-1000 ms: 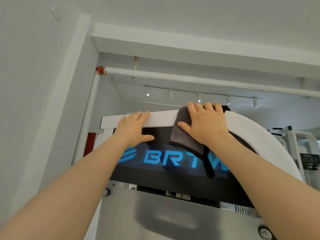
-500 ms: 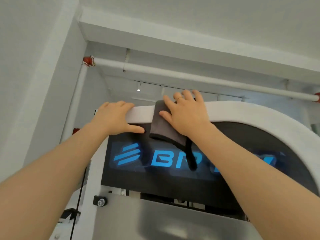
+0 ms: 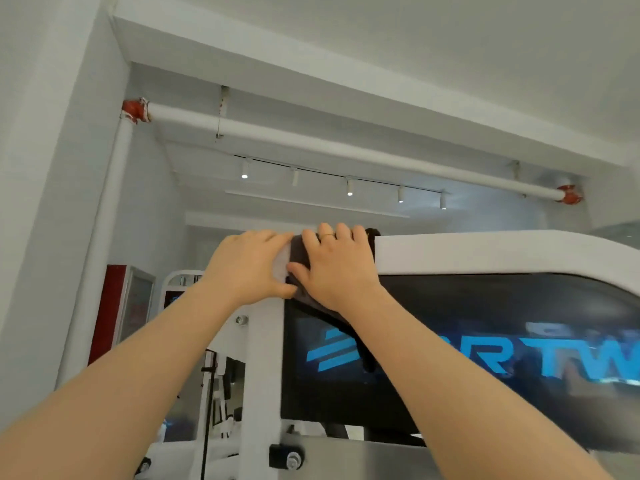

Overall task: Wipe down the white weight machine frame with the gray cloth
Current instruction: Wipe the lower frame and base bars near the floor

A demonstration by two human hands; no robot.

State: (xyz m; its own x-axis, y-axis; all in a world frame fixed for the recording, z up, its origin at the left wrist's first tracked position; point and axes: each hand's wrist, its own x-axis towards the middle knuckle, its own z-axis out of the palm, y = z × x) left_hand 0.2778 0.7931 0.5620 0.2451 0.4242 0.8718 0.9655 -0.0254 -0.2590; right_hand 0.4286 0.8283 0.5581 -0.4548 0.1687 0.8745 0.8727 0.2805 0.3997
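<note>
The white weight machine frame runs across the top of a black panel with blue lettering, and a white upright drops from its left corner. The gray cloth drapes over the top bar at that left corner, a dark end hanging down over the panel. My right hand lies flat on the cloth with fingers over the top edge, pressing it against the bar. My left hand rests on the frame's left corner, fingers over the top and thumb touching the cloth's edge.
A white ceiling pipe with red fittings crosses overhead, well above the frame. The wall stands close on the left. A red cabinet and another white machine sit behind the upright. A bolted black bracket sits low on the frame.
My right hand has slid the cloth leftward along the top bar to the frame's left corner, close against my left hand. The view has shifted left too.
</note>
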